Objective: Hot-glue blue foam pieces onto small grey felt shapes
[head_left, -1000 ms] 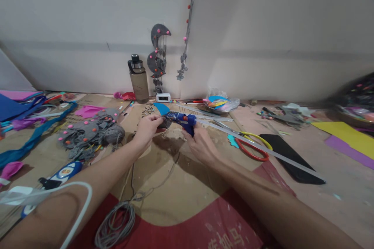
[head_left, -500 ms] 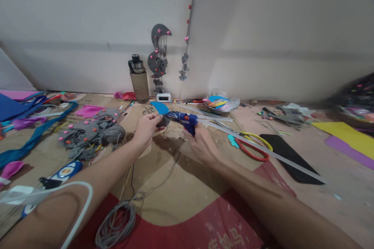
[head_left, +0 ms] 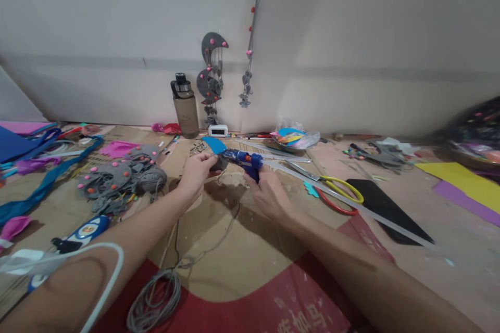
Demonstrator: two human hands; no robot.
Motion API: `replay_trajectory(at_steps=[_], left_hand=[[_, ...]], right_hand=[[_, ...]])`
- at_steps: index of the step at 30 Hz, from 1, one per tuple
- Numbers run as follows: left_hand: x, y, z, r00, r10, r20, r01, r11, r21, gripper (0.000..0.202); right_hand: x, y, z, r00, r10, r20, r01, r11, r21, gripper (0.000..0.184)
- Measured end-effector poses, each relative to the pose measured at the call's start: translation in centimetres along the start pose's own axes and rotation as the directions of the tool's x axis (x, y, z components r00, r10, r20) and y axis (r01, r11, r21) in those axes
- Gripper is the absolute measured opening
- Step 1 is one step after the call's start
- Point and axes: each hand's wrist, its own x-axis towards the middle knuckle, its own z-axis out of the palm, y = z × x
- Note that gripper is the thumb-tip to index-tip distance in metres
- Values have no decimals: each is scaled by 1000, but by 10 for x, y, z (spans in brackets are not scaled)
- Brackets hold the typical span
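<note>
My left hand [head_left: 197, 174] pinches a small grey felt piece [head_left: 219, 164] between thumb and fingers. My right hand [head_left: 270, 192] is wrapped around the grip of a blue glue gun [head_left: 252, 160], whose nozzle end meets the grey piece. Just where it touches is too small to make out. Behind my left fingertips shows a blue felt piece [head_left: 214, 144]; whether it is held or lying down I cannot tell. From the back of the gun a long translucent rod [head_left: 375, 213] stretches to the right. Grey cord [head_left: 216, 244] trails below my hands to a coil [head_left: 156, 296].
Scissors [head_left: 344, 190] with red and yellow handles lie right, beside a black slab [head_left: 380, 208]. Grey felt shapes with pompoms [head_left: 113, 174] and a yarn ball [head_left: 152, 179] are left. A bottle [head_left: 186, 109] stands by the wall. A white cable [head_left: 117, 265] crosses near my left forearm.
The glue gun has shifted very slightly left, towards the grey felt piece. Both hands keep their hold, and the rest looks the same.
</note>
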Motion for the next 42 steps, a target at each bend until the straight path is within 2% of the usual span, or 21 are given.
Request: replay_trajectory(at_steps=[6,17,29,42], left_hand=[[2,-1,0,1000,-8,-3,8,1000,-9,27],[0,13,0,997,-12,-71,10,999,-37,27],[8,11,-5,993,-36,-116,29,998,-59,21],[10,9,-7,995,-7,-104,-4,994,-110,26]], right_hand=[[0,0,-1,1000,-1,3,1,1000,12,33],[0,2,-1,1000,18,-8,-18,1000,-16,33],[1,3,-3,999,35,-21,-36,999,-24,36],[3,4,-5,999,49,-19,-48,998,51,33]])
